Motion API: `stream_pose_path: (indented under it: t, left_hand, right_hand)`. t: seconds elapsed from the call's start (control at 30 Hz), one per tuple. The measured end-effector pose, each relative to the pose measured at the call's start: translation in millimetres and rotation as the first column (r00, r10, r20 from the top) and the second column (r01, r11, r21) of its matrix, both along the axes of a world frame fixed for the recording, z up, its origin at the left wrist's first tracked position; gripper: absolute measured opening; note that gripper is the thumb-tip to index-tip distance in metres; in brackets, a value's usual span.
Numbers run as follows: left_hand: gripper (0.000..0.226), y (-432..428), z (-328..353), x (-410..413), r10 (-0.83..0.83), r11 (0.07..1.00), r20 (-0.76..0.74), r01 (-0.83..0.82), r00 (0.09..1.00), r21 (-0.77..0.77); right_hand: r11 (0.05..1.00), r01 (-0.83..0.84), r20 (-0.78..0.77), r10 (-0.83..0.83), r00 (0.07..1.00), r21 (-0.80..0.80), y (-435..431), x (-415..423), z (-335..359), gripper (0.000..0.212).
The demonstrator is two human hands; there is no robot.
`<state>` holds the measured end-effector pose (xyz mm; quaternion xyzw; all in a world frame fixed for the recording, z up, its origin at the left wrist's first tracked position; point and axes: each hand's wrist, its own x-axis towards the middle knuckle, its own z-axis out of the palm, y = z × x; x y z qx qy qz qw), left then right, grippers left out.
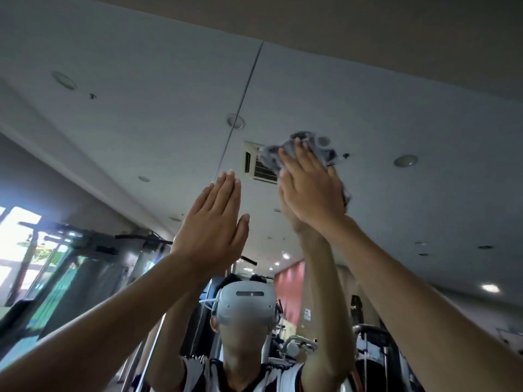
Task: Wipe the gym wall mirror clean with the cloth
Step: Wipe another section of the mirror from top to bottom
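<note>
While right hand [310,190], fingers [298,158] flat, hides most of cloth [271,159], left hand [212,224] fingers straight, together.

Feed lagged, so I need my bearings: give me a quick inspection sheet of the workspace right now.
Surface: mirror with a vertical seam; smears cannot be judged.
Job's things: grey cloth high on the glass, right of the seam.
Clutter: nothing seen.
Hands: right hand presses the cloth flat with straight fingers; left hand raised, fingers straight, holding nothing; its contact with the glass is unclear.
Cables: nothing seen.
Surroundings: reflected gym machines, ceiling vent, bright window.
</note>
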<state>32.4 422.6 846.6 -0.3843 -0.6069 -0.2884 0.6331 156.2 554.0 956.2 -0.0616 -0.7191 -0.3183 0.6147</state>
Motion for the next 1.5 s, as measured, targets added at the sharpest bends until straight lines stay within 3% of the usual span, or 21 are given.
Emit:
stream_pose_path:
  t: [0.07,0.13,0.2,0.33,0.5,0.57,0.67,0.8,0.87,0.97,1.1,1.2,1.27,1.33,1.4,1.5]
  left_hand:
    - [0.074,0.4,-1.3,0.0,-0.002,1.000,0.008,0.002,1.000,0.012]
    - [0.072,0.1,-8.1,-1.4,-0.015,1.000,0.017,0.015,1.000,0.007]
    - [0.069,0.4,-20.8,-4.6,-0.012,1.000,-0.004,0.012,1.000,0.013]
    - [0.065,4.2,-45.2,-9.8,0.010,0.998,-0.031,-0.009,0.999,0.057]
    - [0.063,0.4,-69.8,-7.6,0.048,0.996,-0.019,-0.046,0.999,0.074]
    - [0.063,-1.0,-74.9,-7.2,0.070,0.994,-0.013,-0.068,0.997,0.085]
    - [0.063,-0.6,-81.5,-4.6,0.096,0.987,0.044,-0.101,0.994,0.124]
    - [0.063,-1.1,-111.9,-2.4,0.088,0.987,0.086,-0.099,0.992,0.130]
    - [0.063,-3.0,-135.3,-1.3,0.103,0.987,0.072,-0.111,0.992,0.115]
    - [0.064,-3.0,-176.2,2.1,0.129,0.988,0.085,-0.135,0.988,0.079]
    - [0.063,-1.9,-231.0,7.4,0.129,0.989,0.168,-0.139,0.977,0.047]
    - [0.063,-3.8,-253.0,11.4,0.131,0.990,0.208,-0.139,0.969,0.028]
    - [0.063,-6.2,-254.9,15.0,0.129,0.991,0.237,-0.136,0.963,0.013]
    - [0.063,-9.0,-255.6,15.2,0.127,0.992,0.252,-0.128,0.959,-0.011]
    - [0.063,-11.5,-258.4,13.6,0.127,0.992,0.263,-0.122,0.956,-0.033]
    - [0.064,-10.6,-268.9,13.8,0.103,0.995,0.296,-0.101,0.950,-0.024]
  right_hand:
    - [0.989,-0.024,0.204,-0.006,0.979,0.144,-6.8,0.7,-19.1,0.055]
    - [0.929,-0.075,0.423,-0.092,0.901,0.362,3.6,20.8,-27.4,0.054]
    - [0.859,-0.104,0.452,-0.157,0.878,0.502,27.4,41.4,-13.0,0.052]
    - [0.970,-0.035,0.243,-0.025,0.970,0.239,30.3,38.2,41.9,0.055]
    - [1.000,-0.007,0.009,0.007,1.000,0.005,-37.7,-25.9,51.8,0.053]
    - [0.999,-0.013,0.059,0.010,0.998,0.049,-54.7,-41.9,33.9,0.052]
    - [0.975,-0.048,0.271,-0.012,0.963,0.216,-57.4,-40.1,-8.4,0.052]
    - [0.880,-0.135,0.549,-0.159,0.821,0.456,-13.3,4.4,-34.3,0.055]
    - [0.902,-0.118,0.520,-0.128,0.844,0.415,4.3,19.1,-9.9,0.056]
    - [0.973,-0.093,0.383,0.006,0.924,0.210,-0.8,15.5,11.6,0.059]
    - [0.995,-0.055,0.204,0.037,0.978,0.084,-30.9,-16.9,-31.0,0.052]
    - [0.955,-0.146,0.392,0.036,0.919,0.256,-38.2,-27.3,-92.7,0.053]
    - [0.843,-0.243,0.583,-0.100,0.806,0.480,-24.3,-17.7,-122.9,0.051]
    - [0.771,-0.288,0.646,-0.199,0.737,0.567,-3.0,0.0,-117.8,0.048]
    - [0.847,-0.252,0.601,-0.096,0.793,0.468,15.5,14.4,-85.5,0.049]
    - [0.980,-0.094,0.361,0.026,0.932,0.173,18.7,19.8,-51.1,0.054]
